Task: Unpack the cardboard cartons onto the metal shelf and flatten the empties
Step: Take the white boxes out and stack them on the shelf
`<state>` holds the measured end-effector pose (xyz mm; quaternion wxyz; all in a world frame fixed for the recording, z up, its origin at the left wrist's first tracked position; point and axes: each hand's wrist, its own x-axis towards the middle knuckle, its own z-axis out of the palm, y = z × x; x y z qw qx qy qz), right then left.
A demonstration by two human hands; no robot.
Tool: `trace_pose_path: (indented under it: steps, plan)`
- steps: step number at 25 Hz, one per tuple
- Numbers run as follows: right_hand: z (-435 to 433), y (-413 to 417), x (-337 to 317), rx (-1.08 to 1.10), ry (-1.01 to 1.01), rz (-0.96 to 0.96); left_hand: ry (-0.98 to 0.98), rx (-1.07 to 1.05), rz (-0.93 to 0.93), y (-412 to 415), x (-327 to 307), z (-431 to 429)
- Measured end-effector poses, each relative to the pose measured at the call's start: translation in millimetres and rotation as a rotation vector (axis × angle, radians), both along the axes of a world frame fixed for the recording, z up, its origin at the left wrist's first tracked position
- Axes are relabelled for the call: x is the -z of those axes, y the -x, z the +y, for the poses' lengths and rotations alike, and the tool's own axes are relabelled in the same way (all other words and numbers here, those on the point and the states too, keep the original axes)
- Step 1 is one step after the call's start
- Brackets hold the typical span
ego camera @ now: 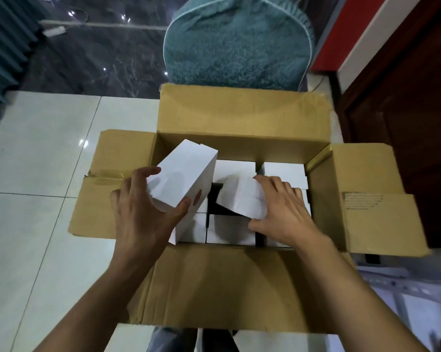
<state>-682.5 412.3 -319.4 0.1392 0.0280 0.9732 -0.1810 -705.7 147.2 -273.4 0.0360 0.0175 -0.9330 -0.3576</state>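
Directly below me, an open cardboard carton point(239, 283) sits on a pale tiled floor point(36, 161), all four flaps folded outward; inside it, small white boxes point(229, 229) are packed close together, with a dark gap between some of them. My left hand point(140, 212) grasps one white box point(186, 174), fingers along its left side and thumb at its near corner; that box is tilted and lifted above the left part of the carton, and a small red mark shows on its near side. My right hand point(283, 212) is closing on a second white box point(242, 196) inside the carton, right of the first, tilted, fingers spread over its top and thumb beneath its near edge. Beyond the far flap stands a teal fuzzy cushion point(237, 41) on a dark marbled floor point(100, 59).
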Motion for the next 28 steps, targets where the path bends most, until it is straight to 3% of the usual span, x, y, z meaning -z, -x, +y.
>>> trace_pose_path:
  steps: [12,19,28]
  plan:
    - [1,-88,-148,0.551,0.342,0.312,-0.046,0.144,0.133,-11,-114,19]
    - [-12,-140,-222,0.767,0.283,0.450,-0.135,0.338,0.102,-7,-180,32]
    - [-43,-195,-294,1.027,0.240,0.691,-0.245,0.585,0.209,-15,-247,55]
